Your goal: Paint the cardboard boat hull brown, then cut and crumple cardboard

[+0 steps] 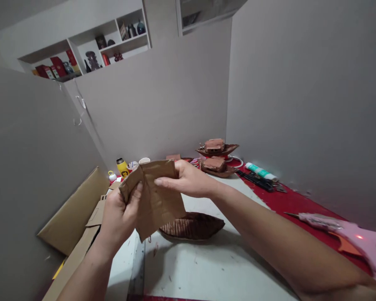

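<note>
Both my hands hold up a crumpled sheet of brown cardboard paper [155, 196] above the white tabletop [213, 263]. My left hand [120, 213] grips its lower left edge, thumb pressed on the front. My right hand [184, 179] pinches the upper right edge, fingers curled round it. Just below and behind the sheet lies a dark brown ribbed boat-shaped hull [194, 225] on the table.
Two brown cardboard boat models [217, 156] stand at the back. A glue tube [261, 171] and dark tools lie on a red mat [288, 200]. A pink glue gun [347, 234] rests at right. Flat cardboard boxes [78, 209] lean at left, with a yellow bottle [122, 167] and cups behind.
</note>
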Motion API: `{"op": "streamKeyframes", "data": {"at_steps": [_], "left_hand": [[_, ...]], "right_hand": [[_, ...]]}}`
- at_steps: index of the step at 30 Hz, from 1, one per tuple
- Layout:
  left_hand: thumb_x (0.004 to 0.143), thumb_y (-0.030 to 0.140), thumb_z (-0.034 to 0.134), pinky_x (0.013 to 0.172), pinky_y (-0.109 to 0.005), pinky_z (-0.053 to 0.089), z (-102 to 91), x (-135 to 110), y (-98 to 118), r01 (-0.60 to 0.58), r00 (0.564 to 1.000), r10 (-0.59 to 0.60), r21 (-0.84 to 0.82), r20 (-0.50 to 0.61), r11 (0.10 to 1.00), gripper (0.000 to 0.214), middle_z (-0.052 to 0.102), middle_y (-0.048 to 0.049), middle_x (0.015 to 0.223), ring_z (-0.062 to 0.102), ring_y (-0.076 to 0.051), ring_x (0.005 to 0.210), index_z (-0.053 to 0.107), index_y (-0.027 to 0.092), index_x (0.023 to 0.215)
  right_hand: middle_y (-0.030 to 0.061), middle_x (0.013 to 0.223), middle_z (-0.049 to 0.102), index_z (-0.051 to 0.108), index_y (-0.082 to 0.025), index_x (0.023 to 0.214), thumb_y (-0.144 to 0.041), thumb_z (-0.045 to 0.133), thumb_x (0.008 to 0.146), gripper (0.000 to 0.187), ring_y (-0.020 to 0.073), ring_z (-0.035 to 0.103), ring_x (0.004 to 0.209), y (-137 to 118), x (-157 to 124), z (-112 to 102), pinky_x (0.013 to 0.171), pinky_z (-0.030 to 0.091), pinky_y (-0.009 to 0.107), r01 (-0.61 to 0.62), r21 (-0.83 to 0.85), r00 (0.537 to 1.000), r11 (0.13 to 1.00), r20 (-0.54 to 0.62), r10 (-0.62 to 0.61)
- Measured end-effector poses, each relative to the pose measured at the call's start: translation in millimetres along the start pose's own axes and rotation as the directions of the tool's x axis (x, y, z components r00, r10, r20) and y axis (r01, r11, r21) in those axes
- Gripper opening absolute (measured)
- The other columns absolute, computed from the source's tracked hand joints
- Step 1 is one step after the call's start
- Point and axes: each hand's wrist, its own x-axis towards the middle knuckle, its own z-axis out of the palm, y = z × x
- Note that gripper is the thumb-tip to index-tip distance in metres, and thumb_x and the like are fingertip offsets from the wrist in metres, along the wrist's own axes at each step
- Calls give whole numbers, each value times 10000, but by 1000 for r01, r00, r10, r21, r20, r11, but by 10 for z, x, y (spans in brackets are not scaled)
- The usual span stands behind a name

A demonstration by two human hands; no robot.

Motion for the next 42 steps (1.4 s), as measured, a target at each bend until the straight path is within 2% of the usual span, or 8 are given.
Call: {"op": "streamKeyframes", "data": {"at_steps": [4, 11, 16, 20, 23, 29, 35, 42], "left_hand": [[928, 358, 568, 573, -250, 432, 17, -14, 1, -21, 999, 22, 49, -23, 999, 273, 615, 4, 650, 537, -153, 615, 672, 179, 750], [943, 213, 527, 497, -260, 297, 112, -87, 109, -200, 972, 223, 227, -80, 953, 365, 509, 39, 581, 395, -94, 505, 454, 210, 585], [942, 194, 518, 502, -256, 304, 137, -92, 77, -209, 968, 237, 260, -80, 943, 348, 541, 33, 601, 430, -93, 519, 458, 207, 599], [939, 275, 545, 532, -244, 366, 92, -47, 24, -101, 992, 112, 160, -64, 982, 326, 577, 21, 607, 491, -111, 550, 535, 194, 624], [899, 384, 631, 616, -242, 469, 3, 35, -6, 89, 996, -87, -59, 23, 994, 238, 689, -18, 755, 603, -153, 683, 671, 168, 807], [860, 471, 684, 656, -238, 515, -131, 162, -91, 347, 917, -248, -318, 313, 882, 332, 729, -37, 821, 640, -152, 716, 713, 150, 943], [913, 441, 606, 659, -249, 490, -71, 135, -155, 221, 956, -168, -213, 242, 952, 313, 679, -37, 850, 584, -153, 749, 678, 146, 841], [938, 318, 516, 542, -241, 339, 80, 42, -113, -75, 993, 61, 139, 98, 987, 328, 523, 24, 583, 439, -116, 545, 498, 195, 634]], "right_hand": [[40, 767, 691, 696, -131, 791, -341, 584, 865, 250, 160, 590, 697, 12, -26, 54, 643, 494, 287, -9, -58, 999, 998, -52, 6], [35, 747, 697, 725, -135, 753, -245, 599, 842, 190, 176, 591, 727, 37, -1, 163, 707, 483, 308, 1, -118, 986, 993, -164, -21], [41, 796, 733, 757, -136, 817, -352, 660, 821, 237, 187, 626, 756, 179, 98, 178, 744, 511, 329, -9, -23, 986, 1000, -167, 6], [50, 800, 738, 749, -136, 870, -565, 697, 765, 445, 200, 674, 797, 223, 136, 115, 752, 564, 348, -30, 137, 995, 990, -90, 43], [59, 838, 740, 731, -131, 914, -592, 694, 772, 484, 181, 676, 781, 177, 108, 54, 716, 573, 329, -45, 191, 997, 981, -57, 57], [63, 876, 727, 711, -134, 881, -499, 663, 843, 370, 154, 647, 753, 84, 29, -56, 674, 541, 290, -48, 121, 999, 991, -2, 49], [0, 680, 619, 631, -156, 705, -424, 597, 867, 315, 118, 531, 630, 84, 25, -51, 564, 444, 247, -48, -15, 998, 999, -46, 48], [-45, 532, 363, 396, -209, 522, -418, 540, 819, 391, 94, 334, 533, 75, 27, 117, 494, 254, 244, -82, -168, 973, 982, -227, 43]]}}
